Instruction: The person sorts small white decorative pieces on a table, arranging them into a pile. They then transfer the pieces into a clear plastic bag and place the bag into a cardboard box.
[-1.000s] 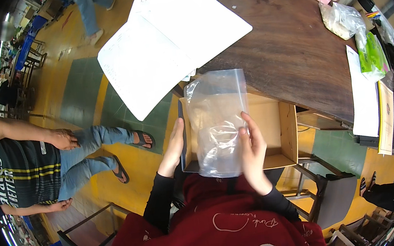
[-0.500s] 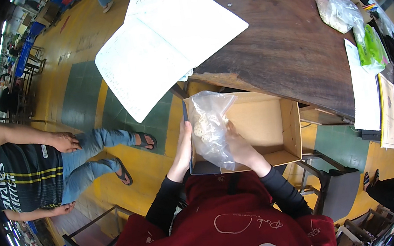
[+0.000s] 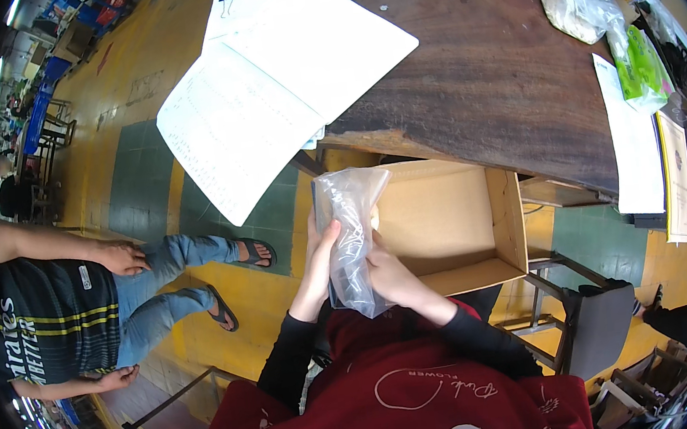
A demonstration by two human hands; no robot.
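Note:
A clear plastic bag [image 3: 353,243] stands lengthwise between my two hands, over the left end of an open cardboard box [image 3: 507,225]. My left hand [image 3: 320,261] is closed on the bag's left side, its thumb lying across the plastic. From the right, my right hand [image 3: 390,275] grips the same bag, its fingertips partly behind the plastic. A bit of something pale shows by the right fingers; glare and folds hide most of the contents. The box's bare brown floor is visible to the right of the bag.
Ahead is a dark wooden table [image 3: 480,72] with an open notebook [image 3: 256,114] overhanging its left edge. Another plastic bag [image 3: 581,11] and a green packet [image 3: 641,70] lie at the right. A person in jeans [image 3: 172,268] is at my left; a grey chair [image 3: 598,329] stands right.
The bag has been turned more upright and flattened, its pale lumps now mostly covered. My left thumb has come over its front, and my right hand has moved left and slightly down.

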